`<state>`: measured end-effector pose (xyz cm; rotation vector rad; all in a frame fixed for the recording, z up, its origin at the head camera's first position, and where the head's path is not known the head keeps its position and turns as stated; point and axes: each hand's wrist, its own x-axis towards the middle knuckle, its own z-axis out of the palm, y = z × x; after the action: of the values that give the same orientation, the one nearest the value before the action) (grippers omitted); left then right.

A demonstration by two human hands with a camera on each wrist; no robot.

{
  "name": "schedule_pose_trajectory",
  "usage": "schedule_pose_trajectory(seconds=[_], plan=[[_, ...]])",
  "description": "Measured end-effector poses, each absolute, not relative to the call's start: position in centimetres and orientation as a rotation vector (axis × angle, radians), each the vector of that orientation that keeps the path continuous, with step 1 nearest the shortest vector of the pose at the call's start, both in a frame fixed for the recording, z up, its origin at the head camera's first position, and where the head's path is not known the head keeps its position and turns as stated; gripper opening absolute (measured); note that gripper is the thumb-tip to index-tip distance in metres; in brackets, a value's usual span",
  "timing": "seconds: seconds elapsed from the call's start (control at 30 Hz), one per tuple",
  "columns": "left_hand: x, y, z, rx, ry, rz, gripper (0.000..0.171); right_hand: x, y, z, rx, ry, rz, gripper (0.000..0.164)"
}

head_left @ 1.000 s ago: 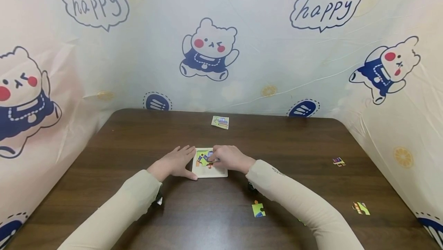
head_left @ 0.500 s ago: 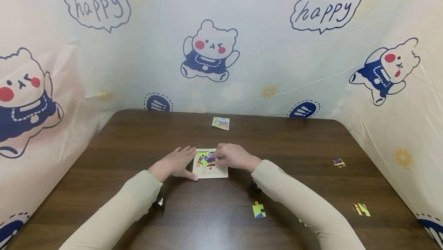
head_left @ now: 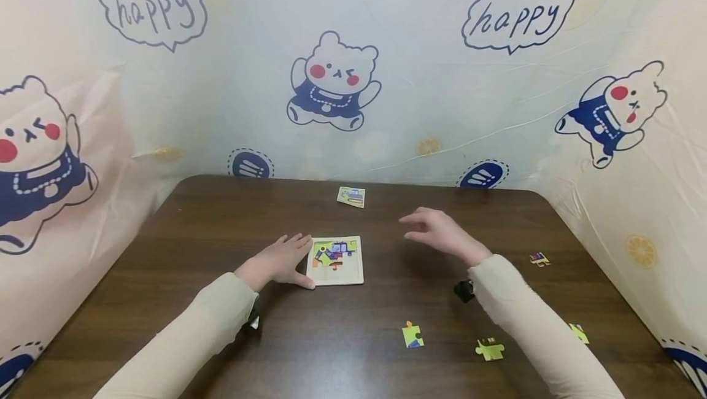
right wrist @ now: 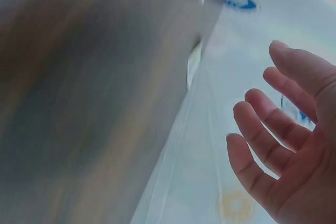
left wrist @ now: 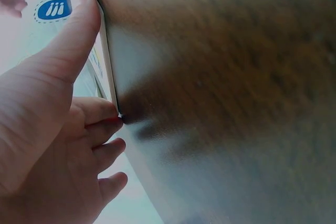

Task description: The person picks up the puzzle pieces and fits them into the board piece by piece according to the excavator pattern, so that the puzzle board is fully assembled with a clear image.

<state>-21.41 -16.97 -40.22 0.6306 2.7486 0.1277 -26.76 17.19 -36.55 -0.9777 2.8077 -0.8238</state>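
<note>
A white square puzzle tray (head_left: 334, 276) lies on the brown table, partly filled with joined pieces that picture a blue vehicle on green (head_left: 335, 251). At its left side rests my left hand (head_left: 278, 259), thumb at the near corner and forefinger by the far one. The left wrist view has the thumb (left wrist: 79, 35) along the tray's edge, the other fingers spread. To the right of the tray, my right hand (head_left: 442, 232) hovers over the table with nothing in it. Its fingers (right wrist: 262, 129) are loosely bent and apart in the right wrist view.
Loose jigsaw pieces lie on the right: a green one (head_left: 412, 335), another green one (head_left: 490, 349), a purple one (head_left: 539, 259) and one (head_left: 579, 333) partly behind the right sleeve. A small picture card (head_left: 351, 196) lies near the table's far edge, before a printed curtain.
My right hand has let go of a purple puzzle piece over the tray and moved off to the right, uncovering the joined pieces. My left hand stays at the tray's side.
</note>
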Motion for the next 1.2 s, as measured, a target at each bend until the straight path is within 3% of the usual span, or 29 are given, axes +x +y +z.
schedule_pose_trajectory(seconds=[0.67,0.9,1.2], plan=[[-21.4,-16.9,-40.2,0.623,2.748,0.131,0.100,-26.0,35.1,-35.9,-0.589,3.064,-0.804,0.043],[-21.4,-16.9,-40.3,0.612,2.748,0.129,0.100,-25.7,39.1,-37.7,-0.399,2.950,-0.811,0.051],[-21.4,-16.9,-40.3,0.596,2.743,0.140,0.100,-25.1,42.6,-40.1,-0.385,2.882,-0.737,0.049]])
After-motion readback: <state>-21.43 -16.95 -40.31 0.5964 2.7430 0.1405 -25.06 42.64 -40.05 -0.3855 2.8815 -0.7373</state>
